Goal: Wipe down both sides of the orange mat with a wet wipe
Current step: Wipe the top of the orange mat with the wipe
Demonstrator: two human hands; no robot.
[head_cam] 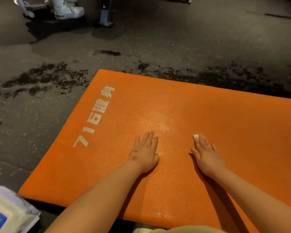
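A pack (8, 214), perhaps wipes, is lying on the dark, wet-patched floor (175, 39) beside the mat (225, 115). The left hand (145, 152) is resting flat on the mat, fingers (149, 137) loosely spread. The right hand (207, 153) is pressing the wipe (196, 136) down under straight, close-set fingers.

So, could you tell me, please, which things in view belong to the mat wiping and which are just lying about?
Belongs to the job: orange mat; wet wipe, pressed flat under the right hand; left hand, flat on the mat.

Lying about: white shoes; metal stand base; printed pack by the mat's near corner, contents unclear; dark wet patches on the floor.
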